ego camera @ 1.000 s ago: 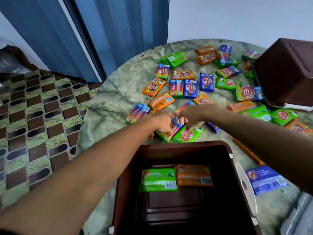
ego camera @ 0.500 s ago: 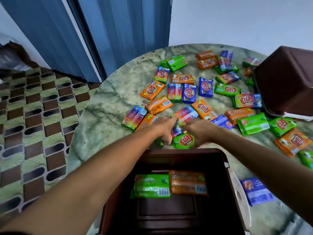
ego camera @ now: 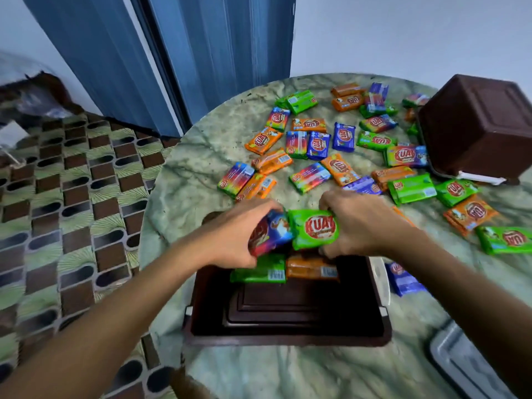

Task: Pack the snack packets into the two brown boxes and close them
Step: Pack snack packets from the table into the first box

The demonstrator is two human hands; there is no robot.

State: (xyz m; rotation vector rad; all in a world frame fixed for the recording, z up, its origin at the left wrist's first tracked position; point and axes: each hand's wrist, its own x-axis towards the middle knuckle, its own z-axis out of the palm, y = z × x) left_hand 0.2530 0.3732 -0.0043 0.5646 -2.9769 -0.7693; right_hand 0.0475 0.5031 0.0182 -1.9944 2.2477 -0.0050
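Here, the left hand (ego camera: 239, 234) holds a blue and red packet (ego camera: 269, 233), fingers curled round it, and the right hand (ego camera: 359, 226) grips a green packet (ego camera: 312, 228) — both above the open brown box (ego camera: 288, 335). More packets (ego camera: 339, 168) lie on the bench (ego camera: 195, 174) — the other brown box (ego camera: 475, 125) sits upside down.

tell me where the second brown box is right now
In the head view, the second box sits upside down at the table's far right edge, beside scattered packets.

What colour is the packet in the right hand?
Green packet, red logo; head view.
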